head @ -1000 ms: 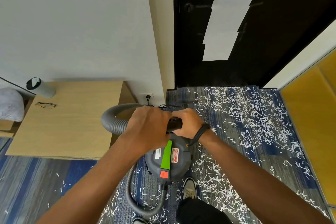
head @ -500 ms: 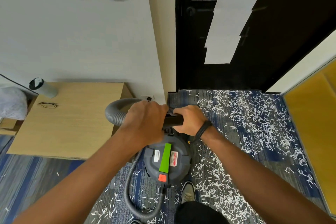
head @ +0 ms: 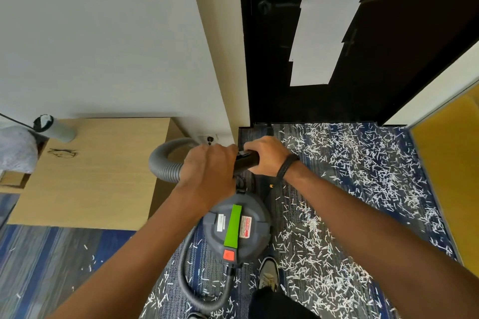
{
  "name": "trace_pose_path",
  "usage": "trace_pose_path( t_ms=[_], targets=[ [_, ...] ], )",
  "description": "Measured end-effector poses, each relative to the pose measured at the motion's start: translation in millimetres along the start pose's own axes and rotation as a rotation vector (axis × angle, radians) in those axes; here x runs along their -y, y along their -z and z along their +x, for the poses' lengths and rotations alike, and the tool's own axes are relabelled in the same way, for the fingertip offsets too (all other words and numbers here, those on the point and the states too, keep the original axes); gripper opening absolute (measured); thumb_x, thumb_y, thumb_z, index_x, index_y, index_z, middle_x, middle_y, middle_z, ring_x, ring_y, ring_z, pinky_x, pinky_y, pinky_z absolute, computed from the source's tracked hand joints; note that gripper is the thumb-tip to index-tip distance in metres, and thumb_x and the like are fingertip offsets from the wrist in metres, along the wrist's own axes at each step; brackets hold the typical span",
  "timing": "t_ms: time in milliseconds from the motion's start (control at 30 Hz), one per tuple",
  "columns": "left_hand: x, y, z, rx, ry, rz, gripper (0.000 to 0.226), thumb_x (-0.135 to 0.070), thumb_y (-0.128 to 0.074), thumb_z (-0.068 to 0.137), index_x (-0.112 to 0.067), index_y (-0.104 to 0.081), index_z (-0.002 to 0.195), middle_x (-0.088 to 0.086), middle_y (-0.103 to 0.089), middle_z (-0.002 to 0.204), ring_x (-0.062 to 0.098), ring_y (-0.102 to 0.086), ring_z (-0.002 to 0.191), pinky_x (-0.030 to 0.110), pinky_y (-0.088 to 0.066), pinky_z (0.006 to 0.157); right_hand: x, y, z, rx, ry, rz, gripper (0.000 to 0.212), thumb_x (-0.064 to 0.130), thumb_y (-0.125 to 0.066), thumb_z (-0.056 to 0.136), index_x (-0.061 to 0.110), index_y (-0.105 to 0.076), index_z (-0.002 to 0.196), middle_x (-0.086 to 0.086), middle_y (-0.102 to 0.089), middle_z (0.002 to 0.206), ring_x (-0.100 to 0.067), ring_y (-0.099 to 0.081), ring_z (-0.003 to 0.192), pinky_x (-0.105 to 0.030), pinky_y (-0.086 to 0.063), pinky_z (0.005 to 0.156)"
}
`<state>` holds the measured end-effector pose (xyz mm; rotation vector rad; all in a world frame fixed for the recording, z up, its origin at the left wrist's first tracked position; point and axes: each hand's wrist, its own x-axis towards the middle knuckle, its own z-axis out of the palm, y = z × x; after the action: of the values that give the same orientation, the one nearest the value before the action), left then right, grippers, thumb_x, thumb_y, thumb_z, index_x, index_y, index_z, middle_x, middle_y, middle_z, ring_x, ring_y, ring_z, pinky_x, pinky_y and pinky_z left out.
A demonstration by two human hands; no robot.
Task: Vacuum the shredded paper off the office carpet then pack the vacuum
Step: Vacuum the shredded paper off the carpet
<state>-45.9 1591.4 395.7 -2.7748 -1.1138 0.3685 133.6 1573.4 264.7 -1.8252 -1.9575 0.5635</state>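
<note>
Because shredded paper (head: 363, 171) is strewn over the carpet (head: 51, 261), the hose (head: 166, 163) is gripped by the left hand (head: 207, 171) and its black tube (head: 246, 160) by the right hand (head: 267, 154), above the vacuum (head: 236, 228)

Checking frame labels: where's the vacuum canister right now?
Head view, lower centre: the vacuum canister sits on the carpet below both hands, wooden table to its left, shredded paper to its right.

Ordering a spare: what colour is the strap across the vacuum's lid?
Bright green, on the round grey vacuum canister, clearest in the head view.
</note>
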Motion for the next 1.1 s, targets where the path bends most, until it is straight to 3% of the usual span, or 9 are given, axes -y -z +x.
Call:
trace_pose_path(
  t_ms=[100,300,567,733,933,1100],
  targets=[
    [-11.2,-13.5,10.2,0.003,0.019,-0.046,0.038,-0.041,-0.060,0.093,-0.025,-0.055,0.127,0.000,-0.069,0.100,0.018,-0.061,0.076,0.030,-0.043,0.061,-14.0,1.9,0.5,0.064,-0.020,-0.031,0.030,0.024,-0.076,0.075,0.032,-0.048,0.073,0.007,-0.060,0.069,-0.015,-0.052,0.065,-0.028,-0.038,0.061],
    [-28.8,-23.0,22.3,0.026,-0.012,-0.088,0.043,-0.045,-0.062,0.095,-0.026,-0.052,0.132,0.001,-0.071,0.110,0.023,-0.070,0.095,0.032,-0.046,0.068,-37.6,0.7,-15.4,0.088,-0.045,-0.040,0.023,0.021,-0.073,0.073,0.028,-0.051,0.072,0.014,-0.050,0.065,-0.020,-0.059,0.065,-0.035,-0.050,0.062],
    [-19.8,-7.9,37.5,-0.007,-0.005,-0.005,0.040,-0.041,-0.059,0.095,-0.024,-0.053,0.130,0.002,-0.068,0.105,0.020,-0.062,0.083,0.031,-0.041,0.063,-37.9,8.2,6.5,0.037,-0.019,0.007,0.033,0.020,-0.077,0.073,0.033,-0.046,0.074,0.006,-0.059,0.068,-0.020,-0.057,0.066,-0.036,-0.052,0.062],
    [-13.0,-3.1,40.6,0.008,0.016,-0.008,0.041,-0.043,-0.062,0.096,-0.024,-0.053,0.131,0.000,-0.067,0.107,0.015,-0.055,0.079,0.028,-0.043,0.064,-31.1,7.2,16.6,0.048,-0.017,0.058,0.015,0.018,-0.077,0.075,0.018,-0.062,0.076,-0.001,-0.063,0.069,-0.024,-0.060,0.075,-0.034,-0.049,0.063],
    [-16.7,-3.5,28.1,0.018,-0.018,-0.034,0.043,-0.041,-0.061,0.096,-0.025,-0.053,0.135,0.001,-0.069,0.110,0.018,-0.064,0.088,0.029,-0.046,0.068,-26.7,-1.7,4.7,0.046,-0.056,0.058,0.017,0.020,-0.075,0.071,0.022,-0.059,0.076,0.002,-0.065,0.071,-0.021,-0.061,0.069,-0.037,-0.051,0.062],
    [-20.0,-1.1,11.0,0.021,-0.072,-0.049,0.047,-0.043,-0.061,0.095,-0.029,-0.052,0.139,-0.001,-0.070,0.113,0.019,-0.067,0.096,0.027,-0.041,0.068,-20.4,-9.4,-24.6,0.002,-0.085,0.050,0.027,0.020,-0.077,0.070,0.030,-0.052,0.073,0.004,-0.063,0.070,-0.016,-0.056,0.065,-0.030,-0.045,0.060]
  ],
)
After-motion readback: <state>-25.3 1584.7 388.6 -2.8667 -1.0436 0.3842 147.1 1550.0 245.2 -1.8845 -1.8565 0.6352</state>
